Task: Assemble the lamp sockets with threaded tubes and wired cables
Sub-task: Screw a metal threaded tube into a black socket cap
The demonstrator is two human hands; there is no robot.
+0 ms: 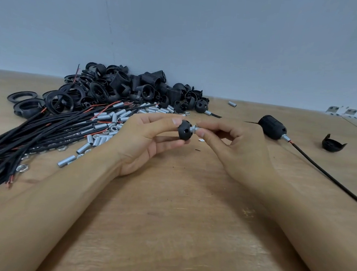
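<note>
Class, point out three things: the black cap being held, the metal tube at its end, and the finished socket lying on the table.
cap (pixel 184 132), head view, its rounded side.
tube (pixel 193 128), head view, its exposed threads.
socket (pixel 272 127), head view, its ribbed body.

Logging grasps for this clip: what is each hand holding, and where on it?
Left hand grips the black socket cap around its domed body. Right hand pinches the metal threaded tube sticking out of the cap's end.

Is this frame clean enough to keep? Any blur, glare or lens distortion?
Head view: even, soft light, no glare; wide-angle bending at the table edge; slight softness on both hands, left hand and right hand, yet the socket cap reads clearly.
</note>
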